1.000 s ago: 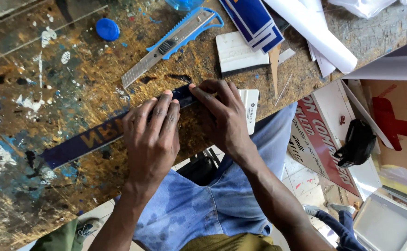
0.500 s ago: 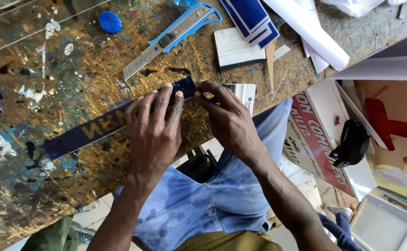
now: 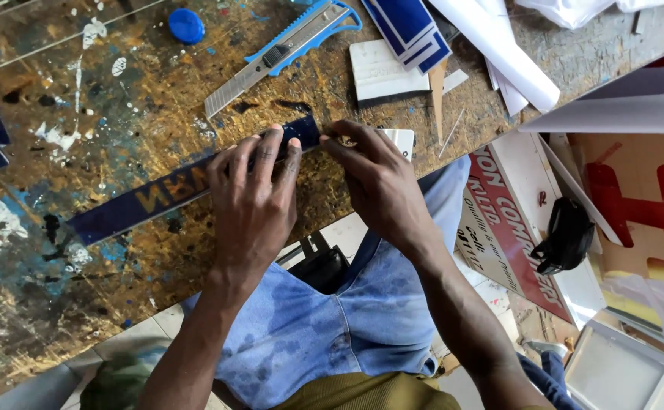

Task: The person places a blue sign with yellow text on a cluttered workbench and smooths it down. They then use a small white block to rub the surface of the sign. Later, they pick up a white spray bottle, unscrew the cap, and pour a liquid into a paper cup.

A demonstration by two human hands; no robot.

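A paint-spattered wooden worktop (image 3: 81,250) fills the left; pale floor tiles (image 3: 59,372) lie below, with daylight on boards at right.

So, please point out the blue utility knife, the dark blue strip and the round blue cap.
blue utility knife (image 3: 283,55), head view, middle of its handle.
dark blue strip (image 3: 157,196), head view, bare middle part left of the hands.
round blue cap (image 3: 186,25), head view, centre of its top.
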